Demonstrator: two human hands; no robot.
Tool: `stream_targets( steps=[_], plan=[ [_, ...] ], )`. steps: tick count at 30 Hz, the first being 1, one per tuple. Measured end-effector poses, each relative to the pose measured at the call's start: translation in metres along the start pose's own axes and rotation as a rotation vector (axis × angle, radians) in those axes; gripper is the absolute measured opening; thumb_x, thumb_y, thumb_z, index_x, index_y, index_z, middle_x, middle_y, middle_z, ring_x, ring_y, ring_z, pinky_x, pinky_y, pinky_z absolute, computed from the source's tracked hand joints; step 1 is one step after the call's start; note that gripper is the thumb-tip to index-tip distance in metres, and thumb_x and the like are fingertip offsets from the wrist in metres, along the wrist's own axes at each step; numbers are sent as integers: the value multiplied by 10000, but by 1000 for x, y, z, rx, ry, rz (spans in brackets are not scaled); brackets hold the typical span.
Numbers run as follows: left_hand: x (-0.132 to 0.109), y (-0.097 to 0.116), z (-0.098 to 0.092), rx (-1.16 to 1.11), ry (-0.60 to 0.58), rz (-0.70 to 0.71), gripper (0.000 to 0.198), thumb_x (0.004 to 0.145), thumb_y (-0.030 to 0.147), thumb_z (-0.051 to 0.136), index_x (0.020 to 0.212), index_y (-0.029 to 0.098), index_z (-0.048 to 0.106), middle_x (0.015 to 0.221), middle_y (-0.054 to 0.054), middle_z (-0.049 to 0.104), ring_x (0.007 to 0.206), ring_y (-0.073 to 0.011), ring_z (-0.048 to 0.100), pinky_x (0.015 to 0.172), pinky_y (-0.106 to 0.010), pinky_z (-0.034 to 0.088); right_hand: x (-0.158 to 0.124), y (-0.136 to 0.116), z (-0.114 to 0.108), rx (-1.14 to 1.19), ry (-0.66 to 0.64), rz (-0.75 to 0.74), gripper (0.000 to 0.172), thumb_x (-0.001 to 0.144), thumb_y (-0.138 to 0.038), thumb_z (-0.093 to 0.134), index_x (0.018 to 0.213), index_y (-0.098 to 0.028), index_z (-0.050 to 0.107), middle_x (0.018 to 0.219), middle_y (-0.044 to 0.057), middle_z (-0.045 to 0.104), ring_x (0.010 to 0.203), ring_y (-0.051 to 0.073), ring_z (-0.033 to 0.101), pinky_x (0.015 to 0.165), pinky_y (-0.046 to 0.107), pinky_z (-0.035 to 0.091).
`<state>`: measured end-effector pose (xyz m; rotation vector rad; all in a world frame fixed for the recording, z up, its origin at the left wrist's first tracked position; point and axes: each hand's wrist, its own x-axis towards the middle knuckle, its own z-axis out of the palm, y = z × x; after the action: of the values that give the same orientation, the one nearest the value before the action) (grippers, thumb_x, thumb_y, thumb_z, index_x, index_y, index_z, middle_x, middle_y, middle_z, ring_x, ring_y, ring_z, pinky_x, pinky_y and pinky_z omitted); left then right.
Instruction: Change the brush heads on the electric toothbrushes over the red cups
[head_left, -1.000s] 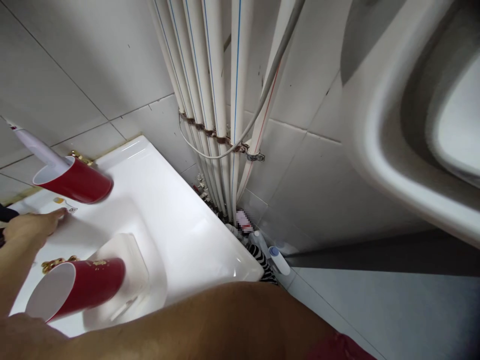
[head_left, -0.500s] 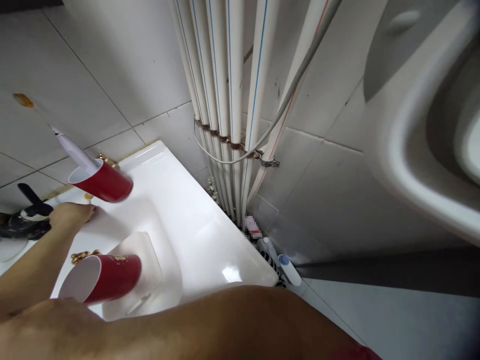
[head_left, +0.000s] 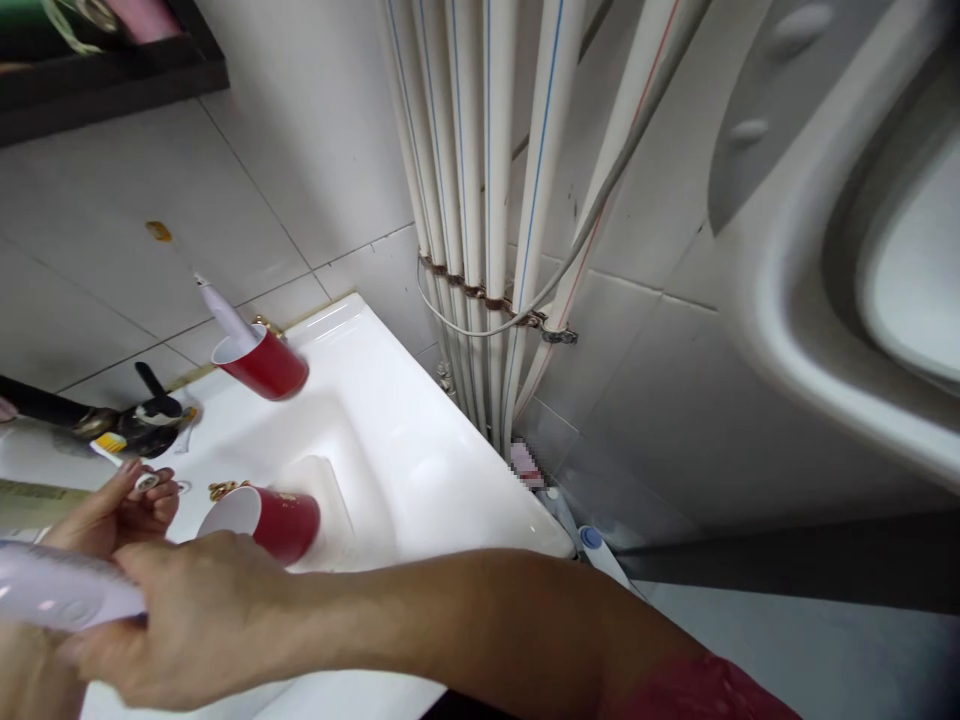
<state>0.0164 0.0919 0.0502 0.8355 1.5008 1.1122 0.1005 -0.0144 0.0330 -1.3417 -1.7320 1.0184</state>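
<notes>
Between the thumb and fingers of the left hand [head_left: 124,515], a white brush head [head_left: 111,446] with yellow bristles is pinched, its ringed base pointing towards the sink. Half a second earlier the same fingers were set down on the sink ledge; they are now lifted clear of it. Just in front, a lavender handle [head_left: 60,590] is grasped by the curled fingers of the right hand [head_left: 199,600]; it was not visible in either earlier frame. The handle lies across the left forearm in view, and the brush head is kept apart from it. Behind the right hand, a red cup [head_left: 292,520] is partly covered. Farther back on the white sink [head_left: 439,475], a second red cup [head_left: 274,370] is seen with a lavender toothbrush [head_left: 227,318] leaning inside, its yellow-bristled tip now fully shown. To the left of this cup, a dark faucet [head_left: 154,415] is brought more completely into view; a yellow-tipped item beside it is too small to be identified. Beyond the sink, white pipes [head_left: 476,150] are crossed by a gray cable [head_left: 622,170]. At upper left, a dark shelf [head_left: 187,75] is newly included.
</notes>
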Motion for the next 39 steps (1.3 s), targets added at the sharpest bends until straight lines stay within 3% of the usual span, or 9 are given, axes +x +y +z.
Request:
stream_targets(
  steps=[3, 6, 8, 12, 19, 29, 39],
  plan=[
    [-18, 0, -16, -210, -39, 23, 321, 736, 131, 284, 437, 140, 397, 326, 42, 319, 300, -7, 248, 276, -89, 202, 0, 3, 3, -136, 60, -165, 339, 698, -380, 316, 909, -156, 458, 763, 16, 564, 663, 151, 516, 528, 224, 397],
    [-28, -7, -30, -355, -246, 82, 249, 720, 121, 312, 498, 146, 419, 371, 43, 368, 323, -17, 320, 305, -101, 257, 2, 9, 13, -10, 56, -161, 261, 661, -343, 388, 808, -156, 494, 656, 9, 540, 560, 118, 497, 471, 197, 377],
    [-26, -13, -39, -425, -308, 67, 208, 716, 132, 339, 527, 143, 424, 380, 46, 379, 325, -20, 342, 311, -103, 271, 4, 11, 18, 101, 48, -110, 192, 663, -263, 390, 794, -169, 495, 605, -9, 501, 486, 82, 459, 427, 179, 359],
    [-8, -21, -53, -593, -176, 101, 133, 702, 127, 384, 579, 139, 432, 455, 30, 471, 373, -26, 423, 364, -112, 339, 11, 13, 24, 294, -112, 8, 204, 687, -233, 349, 850, -178, 459, 566, -31, 418, 385, 48, 412, 339, 157, 337],
    [3, -21, -68, -620, -199, 76, 113, 636, 214, 498, 597, 128, 437, 465, 21, 493, 392, -48, 475, 366, -128, 359, 16, 18, 37, 298, -183, 137, 208, 685, -260, 353, 847, -166, 444, 563, -38, 401, 380, 51, 414, 326, 166, 337],
    [2, -22, -68, -653, -222, 55, 98, 660, 210, 465, 653, 113, 462, 541, -12, 536, 473, -83, 530, 459, -180, 418, 15, 13, 42, 473, -246, 217, 183, 704, -323, 347, 729, -156, 419, 605, -29, 419, 385, 38, 410, 348, 174, 344],
    [-3, -23, -65, -653, -309, 156, 94, 664, 201, 448, 701, 120, 478, 569, -14, 543, 519, -93, 540, 518, -204, 412, 10, 6, 39, 606, -308, 262, 202, 715, -343, 334, 705, -151, 395, 625, -20, 435, 394, 35, 408, 352, 171, 345]
  ],
)
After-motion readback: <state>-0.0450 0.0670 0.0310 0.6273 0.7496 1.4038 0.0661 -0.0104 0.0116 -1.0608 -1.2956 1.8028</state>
